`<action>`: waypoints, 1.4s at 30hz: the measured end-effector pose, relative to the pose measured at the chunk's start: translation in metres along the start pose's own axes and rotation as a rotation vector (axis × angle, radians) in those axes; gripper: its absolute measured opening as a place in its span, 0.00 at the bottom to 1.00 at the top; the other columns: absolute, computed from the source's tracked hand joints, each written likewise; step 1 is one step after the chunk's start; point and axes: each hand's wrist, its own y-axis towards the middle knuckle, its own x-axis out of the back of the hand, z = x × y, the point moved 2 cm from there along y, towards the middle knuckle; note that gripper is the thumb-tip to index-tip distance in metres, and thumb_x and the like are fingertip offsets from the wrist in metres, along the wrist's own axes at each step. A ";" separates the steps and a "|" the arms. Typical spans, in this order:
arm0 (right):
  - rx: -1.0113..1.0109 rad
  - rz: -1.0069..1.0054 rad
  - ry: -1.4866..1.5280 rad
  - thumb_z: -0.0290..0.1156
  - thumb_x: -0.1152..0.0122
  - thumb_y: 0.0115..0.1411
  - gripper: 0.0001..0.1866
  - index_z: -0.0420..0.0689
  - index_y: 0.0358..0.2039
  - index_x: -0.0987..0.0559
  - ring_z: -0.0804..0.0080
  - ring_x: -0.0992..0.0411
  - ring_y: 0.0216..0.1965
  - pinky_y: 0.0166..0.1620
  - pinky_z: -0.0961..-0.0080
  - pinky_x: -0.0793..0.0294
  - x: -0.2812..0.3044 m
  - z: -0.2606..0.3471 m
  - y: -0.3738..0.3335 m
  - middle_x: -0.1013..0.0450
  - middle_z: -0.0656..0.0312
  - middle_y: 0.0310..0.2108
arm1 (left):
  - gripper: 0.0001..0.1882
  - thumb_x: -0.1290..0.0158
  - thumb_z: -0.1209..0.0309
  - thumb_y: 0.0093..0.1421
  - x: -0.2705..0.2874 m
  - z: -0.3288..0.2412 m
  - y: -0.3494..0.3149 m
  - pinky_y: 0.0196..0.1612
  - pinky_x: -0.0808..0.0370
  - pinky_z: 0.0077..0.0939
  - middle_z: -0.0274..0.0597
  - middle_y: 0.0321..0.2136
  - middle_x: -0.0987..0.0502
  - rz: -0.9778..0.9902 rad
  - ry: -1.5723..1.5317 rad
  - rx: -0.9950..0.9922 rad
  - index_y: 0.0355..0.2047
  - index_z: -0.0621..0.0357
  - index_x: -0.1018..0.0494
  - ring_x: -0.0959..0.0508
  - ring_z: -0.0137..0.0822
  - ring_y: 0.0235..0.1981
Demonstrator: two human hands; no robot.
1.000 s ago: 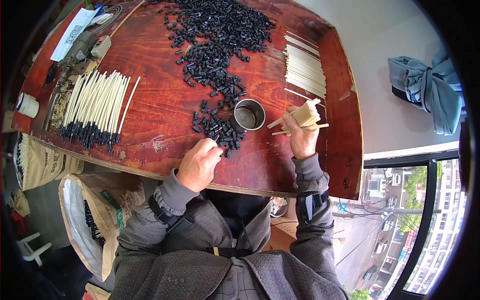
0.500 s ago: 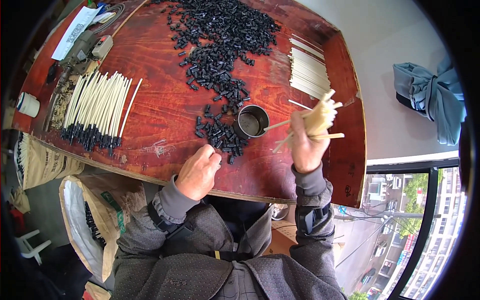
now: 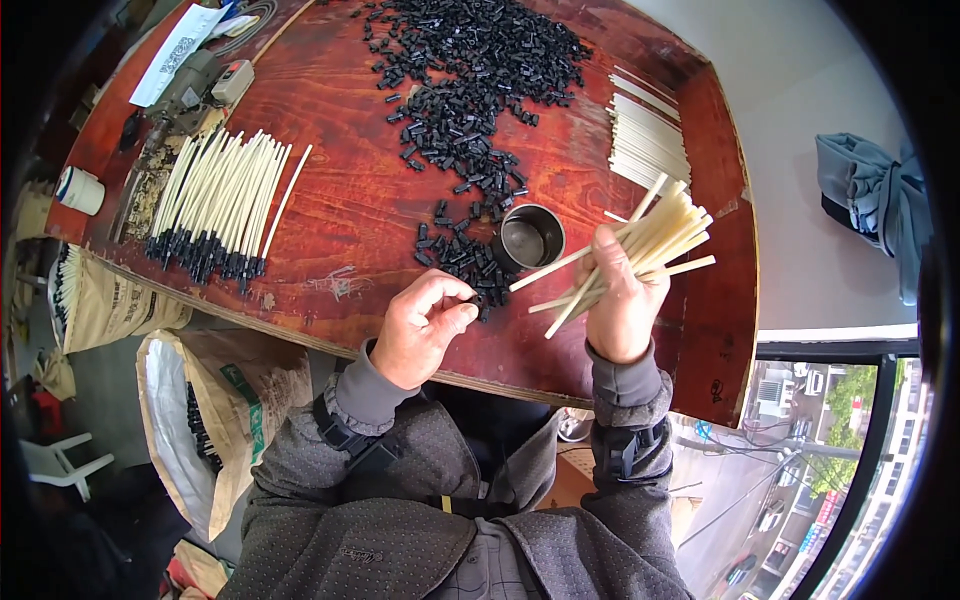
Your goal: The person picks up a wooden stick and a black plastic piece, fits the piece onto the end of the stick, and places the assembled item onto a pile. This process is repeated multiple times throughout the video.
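Left hand [image 3: 422, 335], 8 o'clock of metal cup [image 3: 530, 240], at black pieces [image 3: 458, 254] (cup's 9, likely for short reach), can't tell if pinching one; right hand [image 3: 627, 318], 4 o'clock, clenched round pale sticks [image 3: 668, 228], fanned probably to separate singles

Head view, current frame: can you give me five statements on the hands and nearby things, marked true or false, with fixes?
1. The right hand grips a bundle of pale sticks. True.
2. The left hand rests on the metal cup. False: it is at the near end of the loose black parts, apart from the cup.
3. The black-tipped sticks have their dark ends toward the person. True.
4. The white container is at the right of the scene. False: it is at the far left.
5. The cup is between the two hands from left to right, farther from the person. True.
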 end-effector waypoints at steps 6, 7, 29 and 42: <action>-0.075 0.040 0.064 0.28 0.37 0.62 0.07 0.38 0.34 0.24 0.74 0.33 0.16 0.19 0.78 0.34 -0.006 -0.012 -0.014 0.30 0.62 0.19 | 0.05 0.46 0.80 0.64 -0.011 -0.009 -0.006 0.28 0.31 0.15 0.32 0.32 0.28 0.026 -0.139 0.080 0.40 0.65 0.28 0.30 0.20 0.27; -0.086 0.044 0.060 0.28 0.37 0.62 0.07 0.38 0.34 0.24 0.74 0.33 0.16 0.19 0.78 0.34 -0.006 -0.013 -0.015 0.30 0.62 0.18 | 0.05 0.46 0.80 0.64 -0.012 -0.010 -0.006 0.28 0.32 0.15 0.33 0.32 0.28 0.030 -0.152 0.082 0.40 0.65 0.28 0.30 0.20 0.26; 0.013 0.172 0.022 0.28 0.37 0.62 0.08 0.39 0.38 0.25 0.78 0.31 0.20 0.24 0.81 0.32 -0.012 -0.023 -0.028 0.28 0.64 0.23 | 0.05 0.43 0.81 0.56 0.020 -0.032 -0.017 0.34 0.28 0.29 0.45 0.30 0.27 -0.219 0.364 -0.316 0.33 0.65 0.26 0.25 0.39 0.29; 0.153 -0.219 -0.091 0.27 0.40 0.64 0.07 0.40 0.40 0.25 0.78 0.31 0.28 0.32 0.80 0.30 0.034 -0.061 -0.010 0.30 0.64 0.27 | 0.06 0.46 0.78 0.58 0.259 -0.052 -0.022 0.40 0.26 0.43 0.51 0.38 0.27 -0.873 1.361 -0.321 0.37 0.60 0.26 0.24 0.55 0.39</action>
